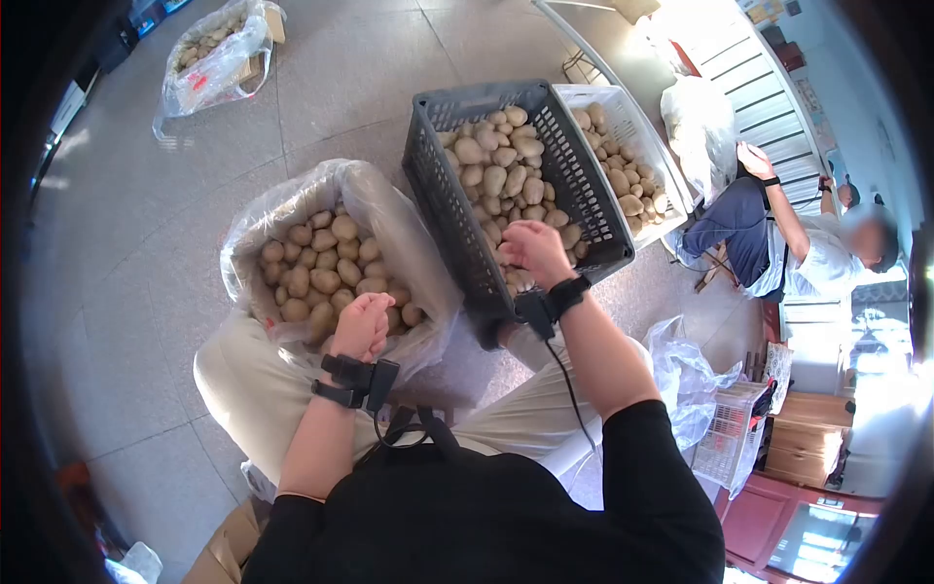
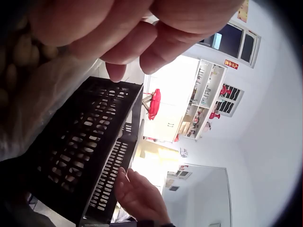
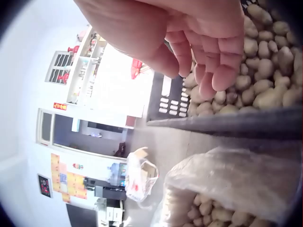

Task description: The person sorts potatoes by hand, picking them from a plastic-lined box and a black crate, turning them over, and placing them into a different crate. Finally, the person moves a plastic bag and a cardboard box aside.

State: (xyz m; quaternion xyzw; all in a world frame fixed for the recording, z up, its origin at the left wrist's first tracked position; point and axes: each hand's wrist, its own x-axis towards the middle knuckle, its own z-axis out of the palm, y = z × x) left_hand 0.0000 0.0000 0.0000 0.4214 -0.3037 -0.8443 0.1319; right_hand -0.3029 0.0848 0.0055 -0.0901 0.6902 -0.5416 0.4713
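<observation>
My left hand (image 1: 364,325) is over the near side of a plastic-lined container (image 1: 243,229) of potatoes (image 1: 326,258). Its fingers (image 2: 128,42) hang loosely bent in the left wrist view, and no potato shows in them. Over the near part of a black slotted crate (image 1: 595,185) is my right hand (image 1: 537,251), fingers relaxed and slightly bent. Nothing shows in its palm in the right wrist view, where potatoes (image 3: 270,97) lie below the fingertips. The crate holds many potatoes (image 1: 494,180), heaped toward its left side.
Beyond the black crate stands a white crate (image 1: 671,195) with more potatoes. A plastic bag of potatoes (image 1: 214,58) sits on the tiled floor at the far left. Another person (image 1: 798,243) sits at the right near a white sack (image 1: 700,122). Crumpled plastic (image 1: 681,370) lies right of my knee.
</observation>
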